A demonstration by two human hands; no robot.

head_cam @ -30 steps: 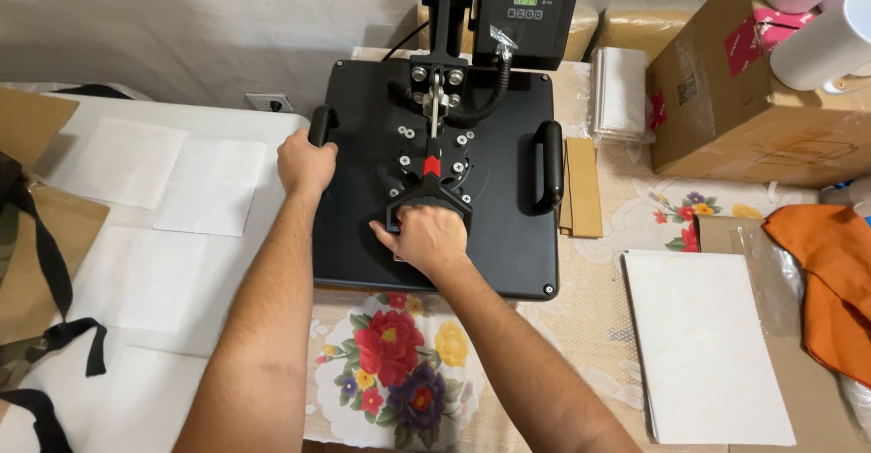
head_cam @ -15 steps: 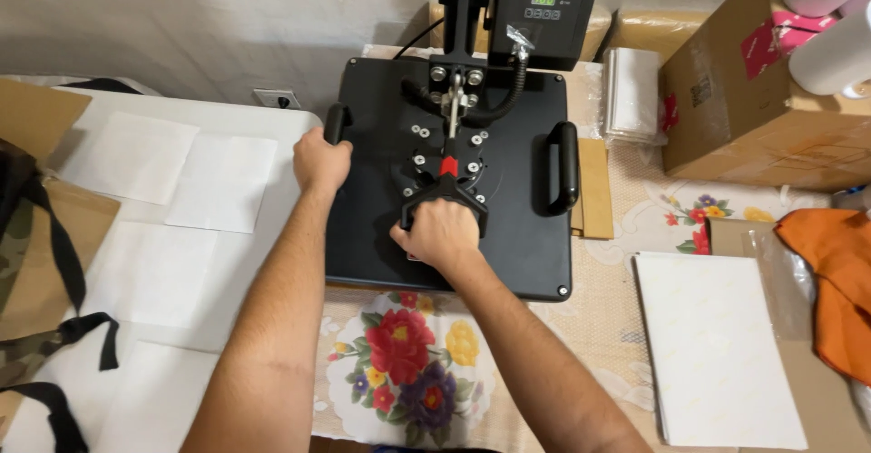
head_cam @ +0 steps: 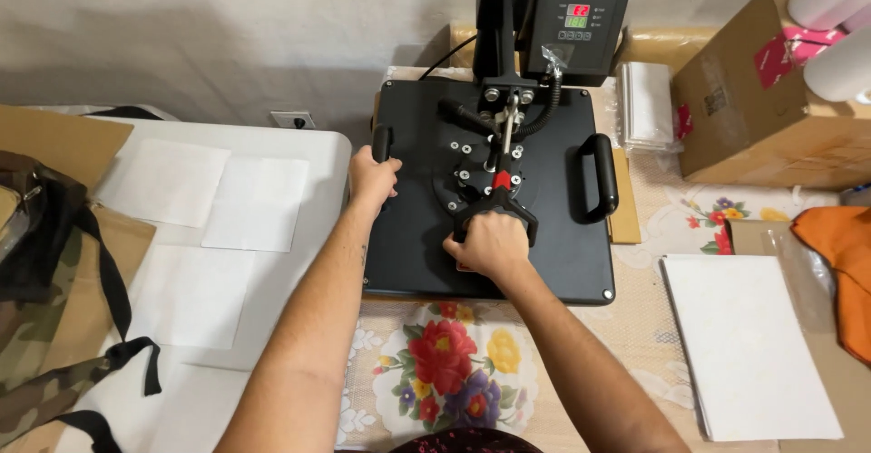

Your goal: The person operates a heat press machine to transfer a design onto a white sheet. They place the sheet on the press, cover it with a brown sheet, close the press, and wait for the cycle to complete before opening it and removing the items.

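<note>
A black heat press [head_cam: 553, 263] stands on the table in front of me, its flat top plate lowered. My left hand [head_cam: 373, 179] is wrapped around the black side handle [head_cam: 382, 143] on the plate's left edge. My right hand [head_cam: 491, 245] grips the black lever handle [head_cam: 498, 201] at the centre of the plate, near its front. A second side handle [head_cam: 601, 177] on the right is untouched. The control box [head_cam: 579, 19] with a lit red and green display rises at the back.
White sheets [head_cam: 256, 203] lie on a white board at left, beside a camouflage bag with black straps [head_cam: 47, 281]. A stack of white sheets [head_cam: 748, 344], orange cloth [head_cam: 844, 253] and a cardboard box [head_cam: 771, 117] sit at right. A floral cloth [head_cam: 454, 371] covers the table.
The view has shifted so the press sits further right and higher. Both hands keep their grips on the side handle and the lever handle.
</note>
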